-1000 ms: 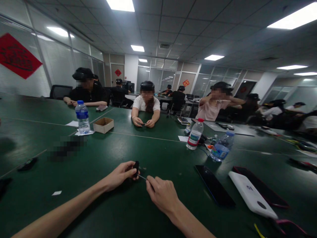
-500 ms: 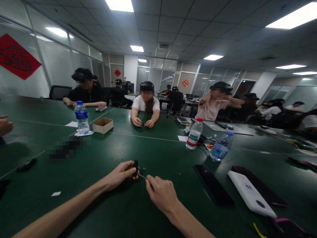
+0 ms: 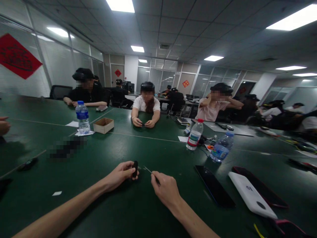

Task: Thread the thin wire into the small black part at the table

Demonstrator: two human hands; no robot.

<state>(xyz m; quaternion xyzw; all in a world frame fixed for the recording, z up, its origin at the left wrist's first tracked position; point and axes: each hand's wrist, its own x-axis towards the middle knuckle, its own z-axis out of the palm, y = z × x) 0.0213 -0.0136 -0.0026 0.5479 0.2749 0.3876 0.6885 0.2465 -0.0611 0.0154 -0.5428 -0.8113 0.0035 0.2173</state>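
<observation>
Pinched between thumb and fingers, a small black oblong part (image 3: 135, 168) stands upright in my left hand (image 3: 125, 171). What kind of part it is, I cannot make out. My right hand (image 3: 166, 187) is closed around the dark handle of a small screwdriver (image 3: 148, 170), whose thin metal shaft points up and left. A short gap separates the shaft's tip from the black part. Both hands are just above the green table (image 3: 111, 211). Most of the screwdriver's handle is hidden in my right fist.
To the right lie a black phone (image 3: 215, 185), a white device (image 3: 251, 195) and a dark red-edged phone (image 3: 260, 186). Further off stand a red-capped bottle (image 3: 194, 135), a blue-capped bottle (image 3: 222, 147), another bottle (image 3: 82, 117) and a cardboard box (image 3: 103, 126). Several people sit around.
My right hand has drawn the screwdriver right, away from the black part; its tip, formerly at the part, is now apart from it. My left hand has stayed almost still.
</observation>
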